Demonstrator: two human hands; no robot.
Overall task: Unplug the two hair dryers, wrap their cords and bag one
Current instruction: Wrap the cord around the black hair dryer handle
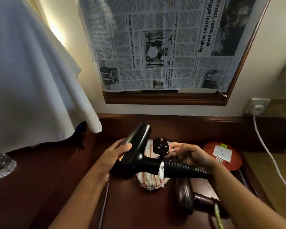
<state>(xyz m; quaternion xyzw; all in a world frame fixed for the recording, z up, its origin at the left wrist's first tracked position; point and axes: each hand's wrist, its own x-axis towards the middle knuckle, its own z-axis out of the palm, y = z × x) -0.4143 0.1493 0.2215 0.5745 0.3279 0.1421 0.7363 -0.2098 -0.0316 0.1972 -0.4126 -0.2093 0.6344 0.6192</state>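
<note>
A black hair dryer (137,149) is held above the dark wooden desk. My left hand (113,156) grips its barrel. Its black cord (185,168) is coiled tightly round the handle. My right hand (188,156) pinches the cord end just below the black plug (160,145), whose pins face up. Under the dryer lies a white drawstring bag (149,180) with orange stripes. A second, brown hair dryer (186,194) lies on the desk at the lower right, partly hidden by my right forearm, with a greenish cord (219,217) trailing from it.
A red round socket unit (224,154) sits on the desk at right. A white plug (257,109) in the wall socket feeds a white cable (271,156) running down the right. White cloth (31,80) hangs at left, a plastic bottle (0,164) below it. A newspaper-covered mirror (163,47) is ahead.
</note>
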